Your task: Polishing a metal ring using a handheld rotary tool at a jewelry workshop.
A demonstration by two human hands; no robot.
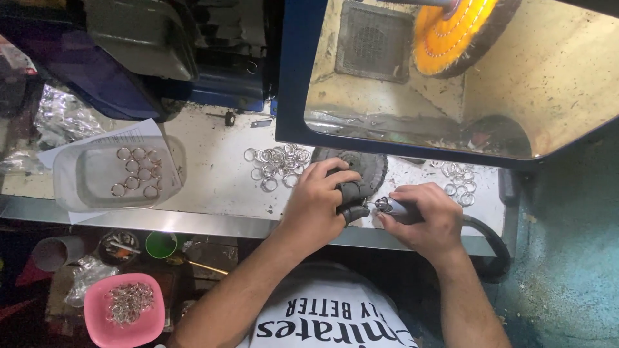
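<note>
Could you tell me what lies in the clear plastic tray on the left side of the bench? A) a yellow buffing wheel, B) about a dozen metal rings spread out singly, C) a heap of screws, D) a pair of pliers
B: the clear plastic tray holds separate metal rings lying flat on its bottom, while the yellow buffing wheel sits up inside the polishing hood, not in the tray.

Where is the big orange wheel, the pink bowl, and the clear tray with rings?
orange buffing wheel point(451, 32), head view, on its orange cloth face
pink bowl point(103, 330), head view, on its lower rim
clear plastic tray point(77, 183), head view, on its bare floor
</note>
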